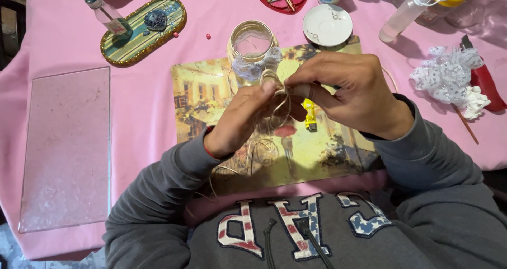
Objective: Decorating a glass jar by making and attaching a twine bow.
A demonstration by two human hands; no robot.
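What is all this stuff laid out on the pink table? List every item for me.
glass jar: one, clear with white lace band, centre, just beyond the hands
twine: one length, tan, looped at the fingers and trailing below
picture mat: one, yellowish street scene, under the hands
lighter: one, yellow, on the mat
glass pane: one, clear, left
oval tray: one, striped with gold rim, upper left
saucer: one, white, top centre
squeeze bottle: one, clear, upper right
lace bundle: one, white, right
tablecloth: one, pink
left hand: pinching twine
right hand: pinching twine
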